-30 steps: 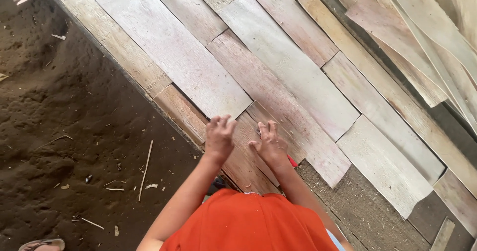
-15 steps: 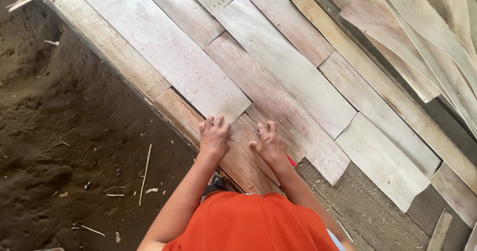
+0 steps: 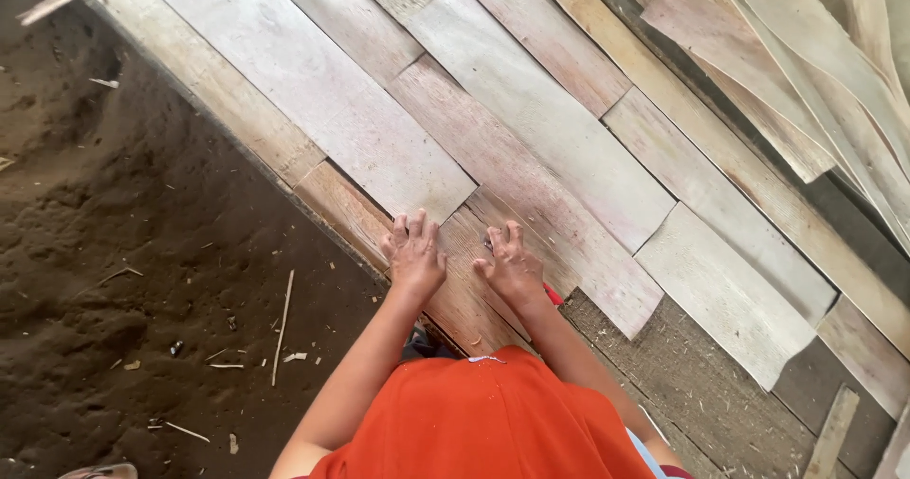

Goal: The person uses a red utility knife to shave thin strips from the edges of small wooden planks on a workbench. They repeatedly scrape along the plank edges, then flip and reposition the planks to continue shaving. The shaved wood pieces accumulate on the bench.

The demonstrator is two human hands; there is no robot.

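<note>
Left hand (image 3: pixel 414 253) and right hand (image 3: pixel 510 265) press reddish veneer strip (image 3: pixel 469 252), seemingly flat.

i see dark dirt ground (image 3: pixel 114 252); thin wood sheets (image 3: pixel 531 128) lie flat on it in overlapping rows, splinters (image 3: pixel 282 323) beside.

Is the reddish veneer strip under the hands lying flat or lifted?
Flat: the reddish wood veneer strip lies level among its neighbours, both hands pressed palm-down on it.

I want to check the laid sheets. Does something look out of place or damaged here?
Mostly tidy. At the upper right, thin veneer strips lie curled and crossing, not flat like the others. Both hands, left hand and right hand, press flat on a reddish sheet.
</note>
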